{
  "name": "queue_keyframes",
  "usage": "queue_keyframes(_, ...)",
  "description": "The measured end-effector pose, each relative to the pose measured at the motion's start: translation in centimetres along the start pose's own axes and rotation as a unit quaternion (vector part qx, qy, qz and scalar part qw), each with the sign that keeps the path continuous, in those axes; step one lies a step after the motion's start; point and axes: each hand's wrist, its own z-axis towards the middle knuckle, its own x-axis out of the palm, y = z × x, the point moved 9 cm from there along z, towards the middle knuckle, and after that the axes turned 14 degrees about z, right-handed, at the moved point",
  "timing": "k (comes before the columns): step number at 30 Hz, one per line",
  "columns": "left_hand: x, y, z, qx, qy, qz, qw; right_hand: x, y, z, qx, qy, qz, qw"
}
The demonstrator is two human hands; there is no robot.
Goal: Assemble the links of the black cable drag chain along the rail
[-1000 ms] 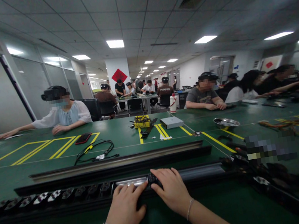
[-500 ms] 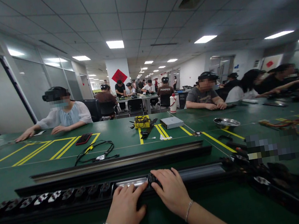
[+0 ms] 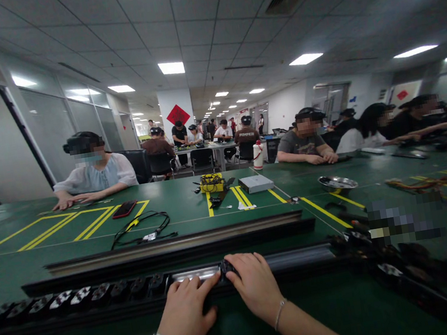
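Note:
A long black metal track (image 3: 301, 257) with a shiny inner channel lies across the table in front of me. Several black socket modules (image 3: 120, 291) sit in a row along its left part, two of them with whitish faces. My right hand (image 3: 256, 284) is closed around one more black socket module (image 3: 225, 269) near the track's middle, its fingers reaching over the far side. My left hand (image 3: 190, 308) lies on the near edge of the track with its fingers apart. Its index fingertip points right and touches or nearly touches that same module.
Behind the track lies a second black rail (image 3: 176, 247). Farther back are a coiled black cable (image 3: 143, 225), a phone (image 3: 124, 209), a yellow block with wires (image 3: 212, 181), a grey box (image 3: 256, 183) and a metal bowl (image 3: 337, 183). Dark parts (image 3: 419, 278) are heaped right. Co-workers sit opposite.
My hands and the module stay in nearly the same place. Across the table, the co-worker on the left has drawn an outstretched hand inward toward the other.

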Motion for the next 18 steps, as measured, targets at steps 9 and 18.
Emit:
queue_keyframes(9,-0.20,-0.02,0.31,0.001,0.021,0.004,1.000,-0.05,-0.13,-0.05,0.001,-0.012,0.017,1.000)
queue_keyframes(18,-0.13,-0.05,0.55,0.012,0.033,0.009,0.999,-0.30,-0.02,-0.16,0.007,-0.014,0.026,1.000)
